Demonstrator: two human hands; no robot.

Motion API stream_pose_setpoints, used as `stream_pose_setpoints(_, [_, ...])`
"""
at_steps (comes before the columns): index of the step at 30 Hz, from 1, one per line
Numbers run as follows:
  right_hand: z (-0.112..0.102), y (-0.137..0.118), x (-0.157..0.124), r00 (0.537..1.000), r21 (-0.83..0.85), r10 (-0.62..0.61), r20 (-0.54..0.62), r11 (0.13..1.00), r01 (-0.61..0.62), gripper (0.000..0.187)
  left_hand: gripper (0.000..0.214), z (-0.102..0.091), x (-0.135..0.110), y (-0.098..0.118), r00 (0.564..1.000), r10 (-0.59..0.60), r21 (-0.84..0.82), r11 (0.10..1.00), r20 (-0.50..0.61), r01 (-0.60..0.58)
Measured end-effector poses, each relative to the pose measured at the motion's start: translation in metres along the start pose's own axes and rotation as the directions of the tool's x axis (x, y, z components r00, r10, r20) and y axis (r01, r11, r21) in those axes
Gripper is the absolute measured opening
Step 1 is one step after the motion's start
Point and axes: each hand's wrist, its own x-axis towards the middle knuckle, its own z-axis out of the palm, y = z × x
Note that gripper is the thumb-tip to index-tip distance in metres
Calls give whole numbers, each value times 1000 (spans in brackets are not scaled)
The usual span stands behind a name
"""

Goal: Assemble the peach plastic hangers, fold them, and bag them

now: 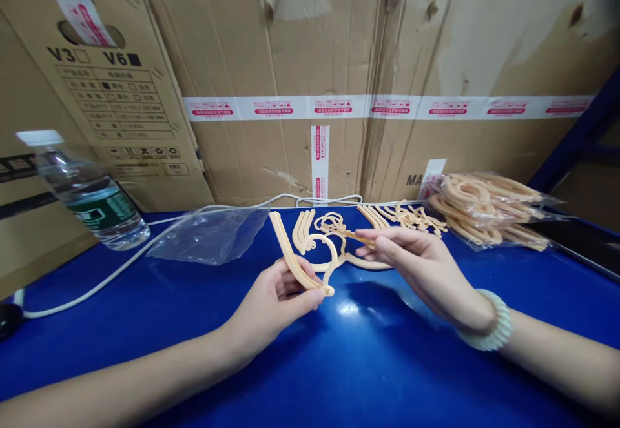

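My left hand [285,299] is closed on a beige curved plastic piece [290,252], a long strip that meets a ring-like loop near my thumb. Over the table to the right, my right hand [411,257] pinches a thin beige plastic strip [361,239] between thumb and fingertips. Behind both hands lie more beige parts: a few curved strips [304,229], small rings [330,221], straight strips [372,217] and a pile of small knobbed pieces [411,216]. Larger arc pieces [371,264] rest just beyond my hands, partly hidden by them.
Clear bags of beige parts [484,208] are stacked at the right, near a dark flat device [581,241]. An empty clear bag [208,237], a white cable [97,286] and a water bottle [92,195] are on the left. Cardboard boxes [290,47] wall off the blue table's [339,376] back.
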Motion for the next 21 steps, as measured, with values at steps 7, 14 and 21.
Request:
stream_pose_setpoints(7, [14, 2, -14, 981, 145, 161, -108, 979, -145, 28, 29, -1, 0, -3, 999, 44, 37, 998, 23, -45])
stream_pose_setpoints(14, [17, 2, -17, 960, 214, 274, -59, 943, -256, 71, 24, -1, 0, -3, 991, 88, 67, 993, 101, -95])
stream_pose_setpoints(21, [24, 9, -23, 940, 146, 298, 165, 936, -322, 36, 13, 0, -3, -3, 967, 117, 115, 983, 227, -146])
